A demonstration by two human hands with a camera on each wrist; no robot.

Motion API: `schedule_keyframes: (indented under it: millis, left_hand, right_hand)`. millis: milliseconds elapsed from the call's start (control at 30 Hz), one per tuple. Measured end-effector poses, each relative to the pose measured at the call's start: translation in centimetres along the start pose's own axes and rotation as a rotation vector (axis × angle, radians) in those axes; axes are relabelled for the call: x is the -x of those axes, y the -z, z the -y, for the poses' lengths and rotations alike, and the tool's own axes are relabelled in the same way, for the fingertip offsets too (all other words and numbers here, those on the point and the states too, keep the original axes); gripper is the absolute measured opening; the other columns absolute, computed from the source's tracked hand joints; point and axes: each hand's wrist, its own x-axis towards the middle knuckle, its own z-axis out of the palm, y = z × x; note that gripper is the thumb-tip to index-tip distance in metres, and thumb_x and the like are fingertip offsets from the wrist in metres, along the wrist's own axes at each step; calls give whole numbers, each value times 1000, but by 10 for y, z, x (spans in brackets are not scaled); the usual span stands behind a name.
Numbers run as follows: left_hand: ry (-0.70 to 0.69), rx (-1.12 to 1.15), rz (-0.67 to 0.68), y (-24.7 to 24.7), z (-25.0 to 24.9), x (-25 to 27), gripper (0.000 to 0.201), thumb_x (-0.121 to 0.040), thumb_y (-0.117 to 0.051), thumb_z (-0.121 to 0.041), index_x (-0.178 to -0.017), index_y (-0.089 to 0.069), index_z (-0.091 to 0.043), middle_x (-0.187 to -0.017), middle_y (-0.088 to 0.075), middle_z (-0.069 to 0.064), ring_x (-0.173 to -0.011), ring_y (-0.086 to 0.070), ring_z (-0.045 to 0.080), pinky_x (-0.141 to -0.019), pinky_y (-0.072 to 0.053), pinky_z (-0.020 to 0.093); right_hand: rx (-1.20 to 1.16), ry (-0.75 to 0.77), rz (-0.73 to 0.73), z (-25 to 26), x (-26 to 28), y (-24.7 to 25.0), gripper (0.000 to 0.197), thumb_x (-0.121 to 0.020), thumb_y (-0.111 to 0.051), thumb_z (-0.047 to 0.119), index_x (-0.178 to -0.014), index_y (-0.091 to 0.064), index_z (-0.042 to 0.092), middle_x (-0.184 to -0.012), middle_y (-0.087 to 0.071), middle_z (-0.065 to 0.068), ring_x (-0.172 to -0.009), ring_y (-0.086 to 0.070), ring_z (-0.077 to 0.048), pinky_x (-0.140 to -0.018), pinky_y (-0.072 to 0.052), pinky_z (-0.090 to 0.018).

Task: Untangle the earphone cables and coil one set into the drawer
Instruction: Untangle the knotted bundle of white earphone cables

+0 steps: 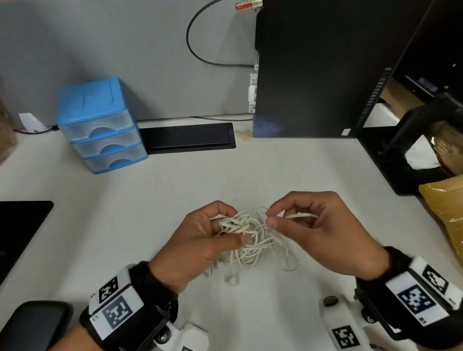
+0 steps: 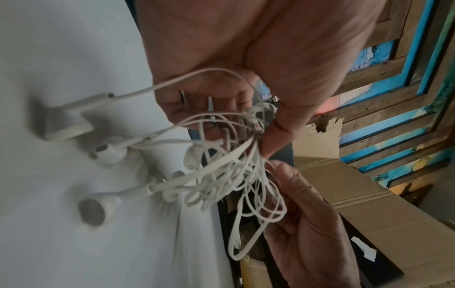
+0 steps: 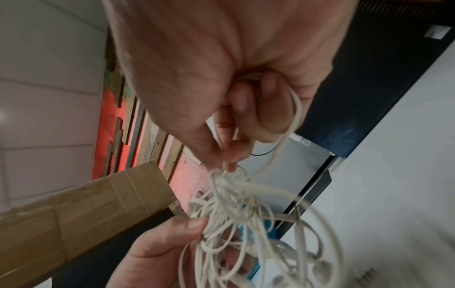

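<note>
1. Tangle of white earphone cables (image 1: 251, 237) held between both hands, just above the counter (image 1: 278, 167); earbuds (image 2: 98, 208) and plug ends trail down onto it.
2. Left hand (image 1: 199, 242): fingers curled round the knot's left side, thumb pressing the bundle against them.
3. Right hand (image 1: 316, 228): thumb and forefinger pinch a single strand at the knot's upper right; one loop runs back round the curled fingers (image 3: 270, 109).
4. Key relation: pinched strand runs left-right, from the right hand's fingers into the clump held by the left. Likely pull direction: rightward, away from the left hand.
5. Right hand nearer the free strand; left acts as anchor.
6. Drawer unit (image 1: 101, 125) sits far-left on the counter, well apart, all drawers closed. Coiling not yet begun.
</note>
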Motion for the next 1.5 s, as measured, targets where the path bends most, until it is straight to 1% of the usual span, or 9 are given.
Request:
schedule_keyframes:
  millis: [133,300,500,700,833,1200,1333,1400,1500]
  left_hand:
    - [6,2,0,1,2,0,37,-59,-80,-14,-90,-61,-9,-84,-66,18,-79,-57,26,-72,-46,30]
    - [-10,9,-6,0,0,-1,24,-75,-76,-4,-94,-60,-2,-82,-70,12,-73,-64,18,-69,-51,21]
    - [-54,-43,-19,-2,2,1,19,-81,-71,-20,-88,-61,-6,-77,-70,7,-74,-64,13,-71,-50,20]
    - [-55,-59,-41,-4,1,1,15,-85,-61,-27,-83,-59,-12,-72,-67,7,-66,-60,15,-67,-50,22]
    - [-71,-49,-35,-5,2,2,12,-87,-61,-25,-81,-63,-15,-73,-66,10,-66,-59,18,-67,-50,28]
    - [-114,-3,1,-10,3,4,9,-87,-68,-24,-84,-66,-16,-76,-68,11,-67,-62,18,-64,-51,26]
    - [-120,0,10,-9,4,4,8,-85,-68,-20,-84,-65,-13,-75,-67,11,-67,-61,19,-64,-51,24]
    - [-122,-3,27,-10,5,4,10,-86,-70,-19,-83,-64,-11,-74,-67,11,-67,-61,18,-64,-51,24]
    - [-125,-18,44,-9,6,3,15,-81,-68,-16,-89,-62,-4,-76,-68,9,-67,-62,15,-65,-51,23]
  right_hand:
    - [136,-2,38,-2,2,-2,11,-88,-71,17,-78,-75,15,-54,-62,16,-34,-33,-4,-46,-34,-15]
    - [176,-12,81,-1,4,-4,15,-89,-69,26,-76,-74,21,-56,-62,0,-39,-31,-7,-44,-30,-19]
    - [14,-48,81,0,5,-12,14,-90,-68,14,-79,-72,8,-54,-55,9,-41,-36,-3,-46,-32,-14]
    - [-30,-83,54,3,4,-11,16,-90,-68,16,-79,-71,4,-52,-51,-11,-40,-32,-5,-42,-29,-14]
    - [-59,-66,53,1,6,-16,15,-89,-69,11,-77,-65,2,-48,-47,9,-36,-30,-3,-41,-28,-13]
    - [62,-58,60,-4,9,-23,10,-81,-78,33,-80,-75,23,-58,-43,-18,-51,-31,-19,-52,-33,-32]
    - [54,-92,89,-2,9,-23,7,-83,-76,32,-82,-78,25,-52,-53,6,-44,-38,-11,-49,-37,-26]
    - [19,-83,108,-2,8,-25,9,-86,-73,32,-83,-78,26,-64,-69,-4,-50,-49,-22,-53,-44,-33]
    - [-13,-68,59,-5,8,-26,16,-91,-69,25,-78,-77,19,-56,-52,-17,-49,-35,-23,-49,-34,-28]
